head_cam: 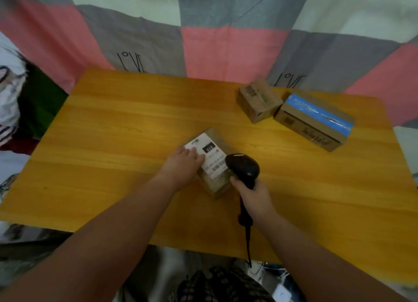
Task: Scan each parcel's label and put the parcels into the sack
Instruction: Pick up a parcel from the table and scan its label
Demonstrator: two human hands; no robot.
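My left hand lay flat on the parcel mid-table, fingers straight on its label. My right hand gripped the scanner, its head just above the label's near edge. A plain box and a blue-taped box sat side by side near the far-right edge. Bare table ran leftward.

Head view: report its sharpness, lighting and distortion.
Head view: wide-angle bowing curves the table edges; focus is soft throughout, so the label print smears and only "010" reads; the label is the brightest patch, slightly washed out, while the picture's corners fall dim; the scanner carries a small sheen on top; blur is strongest along the bottom edge.
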